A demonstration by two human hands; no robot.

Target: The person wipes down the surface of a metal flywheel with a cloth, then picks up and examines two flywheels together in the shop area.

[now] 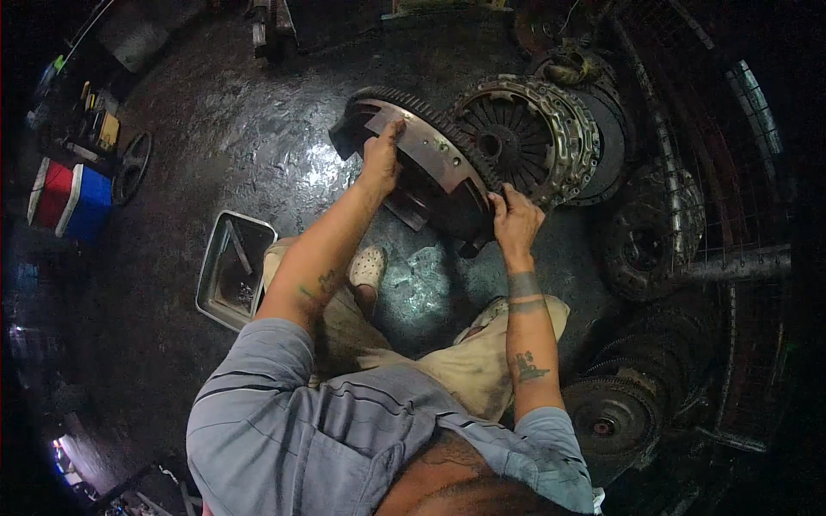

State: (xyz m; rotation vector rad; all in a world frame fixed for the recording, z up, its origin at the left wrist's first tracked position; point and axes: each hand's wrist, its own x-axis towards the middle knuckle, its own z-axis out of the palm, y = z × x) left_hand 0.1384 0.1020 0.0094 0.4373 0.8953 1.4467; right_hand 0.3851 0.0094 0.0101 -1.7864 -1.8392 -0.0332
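Note:
A large flywheel with a toothed ring gear (433, 145) is held tilted above the floor, in front of my knees. My left hand (382, 155) grips its near face, the thumb lying on the bare metal band. At the right end of the flywheel, my right hand (516, 216) holds the rim between thumb and fingers. Just behind the flywheel's right side, a clutch pressure plate with a diaphragm spring (516, 138) rests among other round clutch parts. The fingers under the flywheel are hidden.
A metal tray (205, 284) holding a flat bar stands by my left knee. Further left are a red and blue box (87, 200) and a dark ring-shaped part (132, 169). More clutch discs (610, 416) and a wire mesh frame (674, 213) line the right side.

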